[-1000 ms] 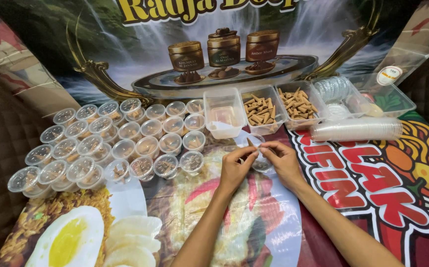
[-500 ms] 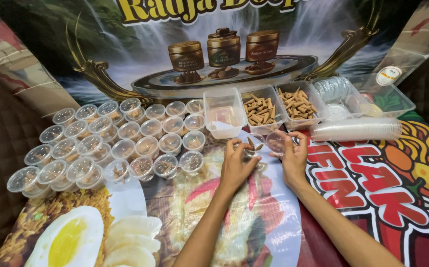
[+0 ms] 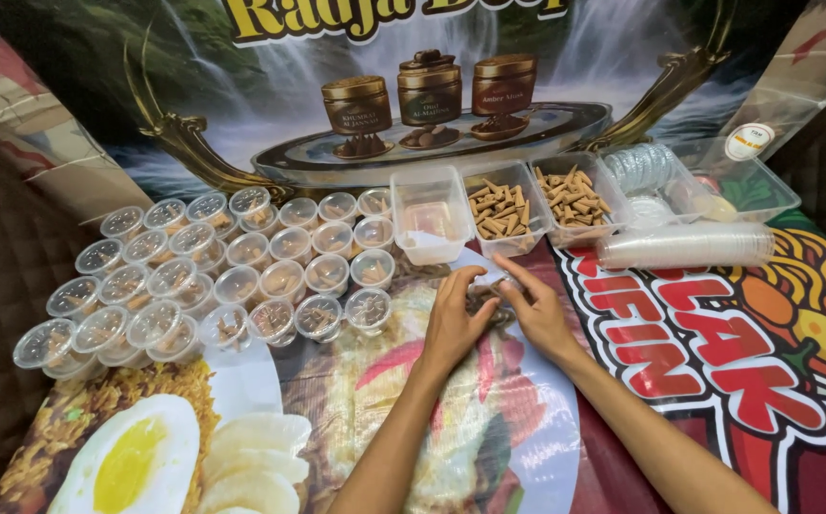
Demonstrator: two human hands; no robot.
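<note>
My left hand (image 3: 454, 322) and my right hand (image 3: 538, 312) meet over a small clear plastic cup (image 3: 485, 301) with brown pieces inside. It sits on the printed banner just in front of the tubs. The left fingers wrap its left side. The right fingers press on its top, where a thin clear lid (image 3: 491, 278) shows between the fingertips. Most of the cup is hidden by the fingers.
Several lidded small cups (image 3: 241, 281) stand in rows at the left. Behind the hands are an empty clear tub (image 3: 429, 217) and two tubs of brown cone pieces (image 3: 537, 202). A stack of lids (image 3: 641, 168), a sleeve of cups lying sideways (image 3: 684, 246) and another tub (image 3: 751, 186) are at the right.
Half a second ago my right hand was raised toward the tubs with a clear lid. It has come back down, and both hands now close together on the small cup.
</note>
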